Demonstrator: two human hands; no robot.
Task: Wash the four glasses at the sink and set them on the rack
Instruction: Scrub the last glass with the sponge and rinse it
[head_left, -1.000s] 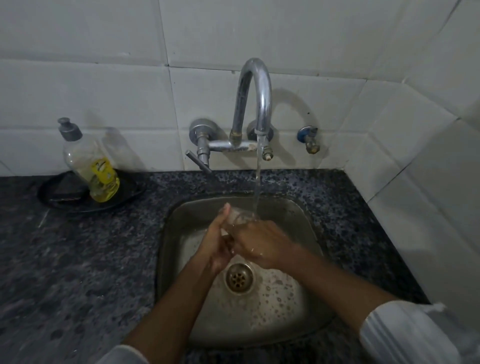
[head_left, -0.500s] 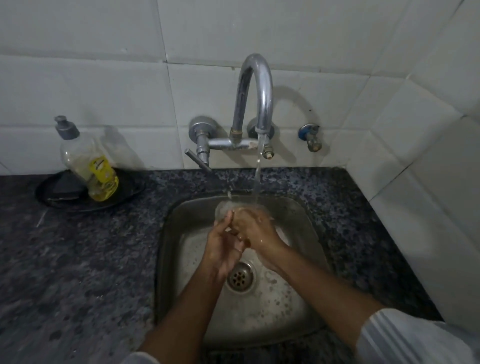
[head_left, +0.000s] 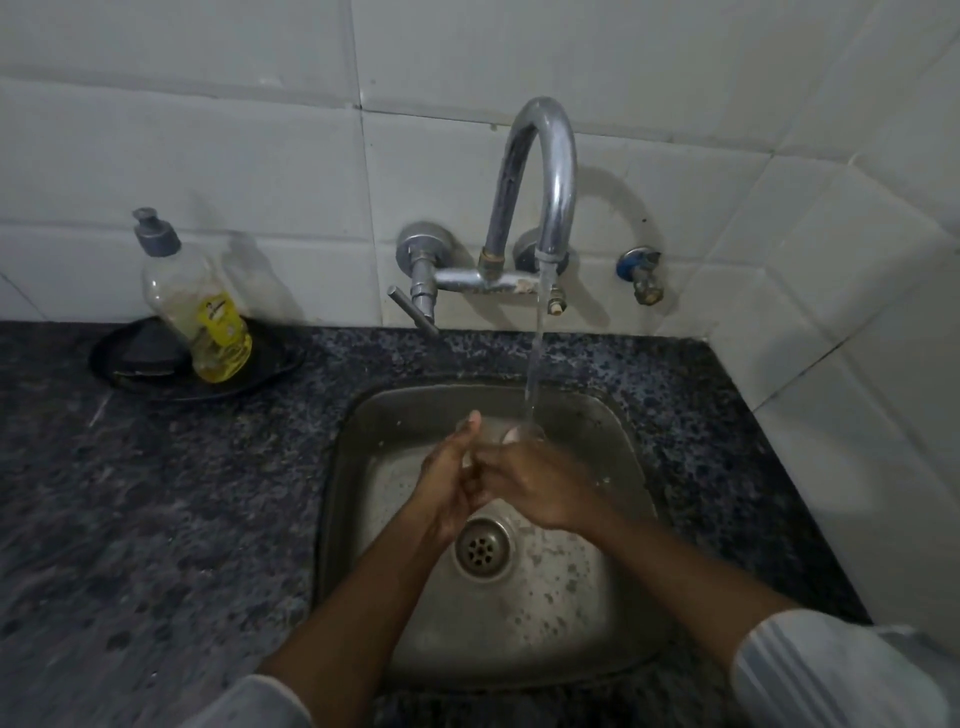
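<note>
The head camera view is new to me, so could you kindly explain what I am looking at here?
The camera is worn on a person's head and looks down at their own bare hands; there is no machine. The left hand and right hand together hold a clear glass over a steel sink, under water running from the tap. On the dark stone counter a soap bottle stands in a black dish. No rack or other glasses are visible.

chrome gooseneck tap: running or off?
Running. A stream falls from the chrome gooseneck tap onto the clear glass held over the steel sink.
</note>
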